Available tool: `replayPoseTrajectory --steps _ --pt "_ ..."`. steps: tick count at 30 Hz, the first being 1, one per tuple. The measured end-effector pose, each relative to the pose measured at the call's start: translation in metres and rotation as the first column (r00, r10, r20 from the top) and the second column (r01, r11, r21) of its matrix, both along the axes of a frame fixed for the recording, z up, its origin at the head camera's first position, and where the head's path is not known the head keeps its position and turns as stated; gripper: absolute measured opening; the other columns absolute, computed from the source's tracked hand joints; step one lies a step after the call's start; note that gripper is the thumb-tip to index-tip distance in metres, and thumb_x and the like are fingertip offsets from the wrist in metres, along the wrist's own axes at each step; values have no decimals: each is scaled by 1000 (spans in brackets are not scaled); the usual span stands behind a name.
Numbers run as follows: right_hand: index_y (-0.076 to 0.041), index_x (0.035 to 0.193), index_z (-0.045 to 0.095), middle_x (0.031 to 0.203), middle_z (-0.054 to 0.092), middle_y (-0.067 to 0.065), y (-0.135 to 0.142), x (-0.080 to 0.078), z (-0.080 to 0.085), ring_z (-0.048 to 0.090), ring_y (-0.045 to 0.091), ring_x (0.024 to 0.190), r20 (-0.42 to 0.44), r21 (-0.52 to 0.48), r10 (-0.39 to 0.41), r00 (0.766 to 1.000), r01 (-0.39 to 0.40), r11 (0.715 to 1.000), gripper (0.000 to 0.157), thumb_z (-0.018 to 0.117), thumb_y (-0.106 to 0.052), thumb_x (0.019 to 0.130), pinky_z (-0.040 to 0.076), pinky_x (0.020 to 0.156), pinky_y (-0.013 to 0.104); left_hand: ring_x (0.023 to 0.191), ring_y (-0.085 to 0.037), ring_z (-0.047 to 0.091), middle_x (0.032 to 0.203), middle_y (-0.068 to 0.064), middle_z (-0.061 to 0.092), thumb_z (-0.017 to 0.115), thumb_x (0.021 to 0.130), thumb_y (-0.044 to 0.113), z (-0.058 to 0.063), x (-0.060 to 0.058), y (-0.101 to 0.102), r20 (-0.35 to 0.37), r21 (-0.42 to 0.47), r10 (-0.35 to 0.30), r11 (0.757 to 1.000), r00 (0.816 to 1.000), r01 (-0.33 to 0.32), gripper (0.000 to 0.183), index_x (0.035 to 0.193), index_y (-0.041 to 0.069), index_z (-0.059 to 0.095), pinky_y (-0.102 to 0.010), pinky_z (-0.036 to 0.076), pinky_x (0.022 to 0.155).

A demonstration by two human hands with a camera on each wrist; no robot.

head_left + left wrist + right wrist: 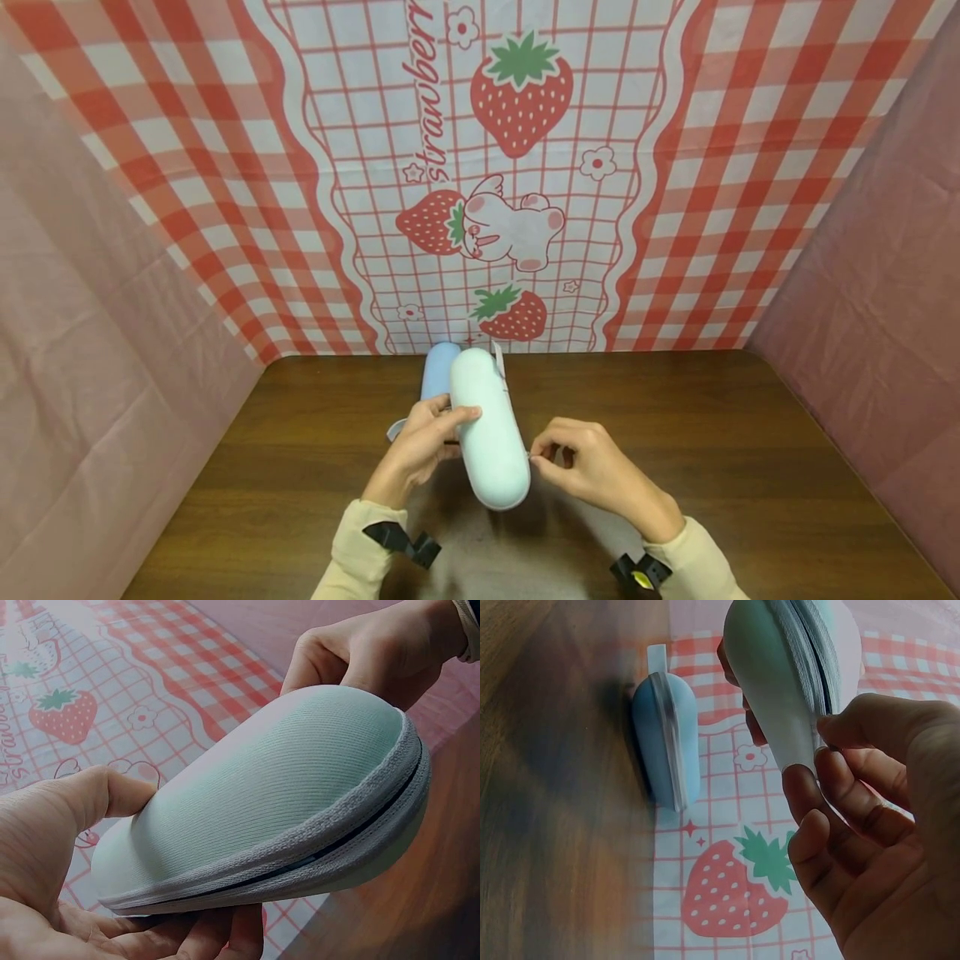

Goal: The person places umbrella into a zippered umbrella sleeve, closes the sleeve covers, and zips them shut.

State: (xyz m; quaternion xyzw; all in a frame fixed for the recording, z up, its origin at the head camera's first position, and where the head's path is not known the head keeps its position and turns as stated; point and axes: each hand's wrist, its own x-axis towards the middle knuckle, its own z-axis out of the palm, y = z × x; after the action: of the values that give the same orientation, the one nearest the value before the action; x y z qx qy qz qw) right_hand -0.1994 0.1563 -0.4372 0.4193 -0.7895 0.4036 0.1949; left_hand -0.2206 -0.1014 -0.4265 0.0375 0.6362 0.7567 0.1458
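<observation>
A mint-green zip case (491, 442), long and rounded with a ribbed cloth surface, is held up over the table. My left hand (422, 443) grips it from the left side, thumb on top and fingers underneath. At its lower right edge, my right hand (592, 462) pinches the zipper pull, mostly hidden by the fingertips. In the left wrist view a dark gap runs between the grey zipper tapes (300, 862). Behind the left hand stands a light-blue zip case (438, 372) of similar shape, its grey zipper facing the right wrist camera.
The brown wooden table (300, 433) ends at a back cloth (525, 208) with strawberries and red checks. Pink cloth walls (862, 275) close in both sides. A pale tag (498, 360) shows beside the far end of the green case.
</observation>
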Motion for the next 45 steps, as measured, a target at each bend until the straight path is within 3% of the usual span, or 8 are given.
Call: replayPoseTrajectory --steps 27,34,45 --pt "-20 82 72 78 67 -9 1 3 2 57 -1 66 38 29 4 999 -5 1000 26 80 4 79 50 54 19 92 -23 73 117 -18 67 66 93 17 0 -3 -1 13 44 30 999 999 -31 57 141 -8 47 -40 60 76" --pt "-20 82 73 78 68 -9 2 3 2 60 6 63 45 28 3 999 -4 1000 26 80 5 79 52 53 24 94 -25 72 118 -19 66 67 93 17 0 -3 0 16 58 45 997 999 -46 57 140 -8 47 -42 60 78" --pt "-20 82 74 78 68 -11 0 4 3 55 -3 66 62 16 33 998 -34 999 25 81 4 78 50 53 20 96 -26 72 122 -23 63 68 93 18 1 -4 -4 3 48 97 994 995 -97 61 141 -11 45 -39 60 76"
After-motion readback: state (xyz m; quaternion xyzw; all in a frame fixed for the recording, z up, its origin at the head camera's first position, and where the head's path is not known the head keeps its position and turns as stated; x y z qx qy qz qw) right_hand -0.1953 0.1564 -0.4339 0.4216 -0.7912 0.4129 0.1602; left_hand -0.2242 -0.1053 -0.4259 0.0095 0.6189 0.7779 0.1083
